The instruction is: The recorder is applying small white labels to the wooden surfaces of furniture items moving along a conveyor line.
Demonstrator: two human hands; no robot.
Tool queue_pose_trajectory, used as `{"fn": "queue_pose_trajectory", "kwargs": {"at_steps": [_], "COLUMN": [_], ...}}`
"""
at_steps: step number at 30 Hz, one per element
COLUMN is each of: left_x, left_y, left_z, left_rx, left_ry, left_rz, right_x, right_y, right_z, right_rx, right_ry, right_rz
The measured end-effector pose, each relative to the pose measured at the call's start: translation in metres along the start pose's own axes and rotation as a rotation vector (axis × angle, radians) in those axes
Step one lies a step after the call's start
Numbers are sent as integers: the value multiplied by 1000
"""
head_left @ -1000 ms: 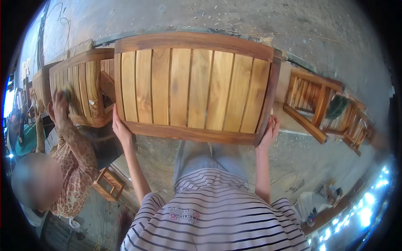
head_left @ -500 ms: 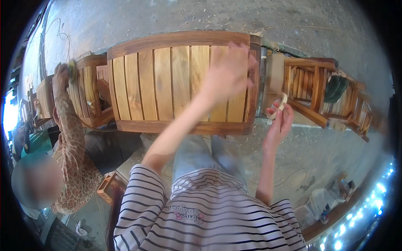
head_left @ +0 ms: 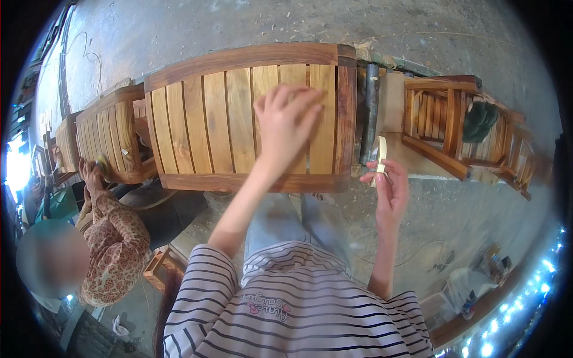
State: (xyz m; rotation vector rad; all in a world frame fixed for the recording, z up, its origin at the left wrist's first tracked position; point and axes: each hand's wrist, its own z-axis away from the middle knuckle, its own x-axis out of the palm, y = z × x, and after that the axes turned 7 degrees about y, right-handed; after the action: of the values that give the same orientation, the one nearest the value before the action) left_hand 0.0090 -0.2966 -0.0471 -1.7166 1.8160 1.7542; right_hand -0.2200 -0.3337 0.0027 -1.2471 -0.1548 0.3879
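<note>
Wooden and slatted, the panel (head_left: 239, 119) lies crosswise at centre, the left hand (head_left: 283, 122) over its right-hand slats (head_left: 322, 149), fingers bunched, any hold impossible to tell, while near its right end the right hand (head_left: 392, 188) pinches a pale ring (head_left: 382, 151) between thumb and fingers.

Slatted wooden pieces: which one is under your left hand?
The large middle piece: the left hand is over it, while the others are off to either side.

A woodworking workshop — slatted wooden pieces (head_left: 239, 119) in line, debris-flecked floor (head_left: 412, 22).
</note>
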Motion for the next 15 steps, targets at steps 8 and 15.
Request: {"fn": "queue_pose_trajectory", "kwargs": {"at_steps": [8,15], "left_x": [15,-23], "left_y": [-35,1], "left_z": [-29,-18], "left_rx": [134,63], "left_ry": [-57,-344], "left_rz": [-72,365], "right_x": [7,12], "right_y": [4,2], "right_z": [-4,-6], "right_rx": [14,53], "right_ry": [-58,-51], "right_rz": [-54,-45]}}
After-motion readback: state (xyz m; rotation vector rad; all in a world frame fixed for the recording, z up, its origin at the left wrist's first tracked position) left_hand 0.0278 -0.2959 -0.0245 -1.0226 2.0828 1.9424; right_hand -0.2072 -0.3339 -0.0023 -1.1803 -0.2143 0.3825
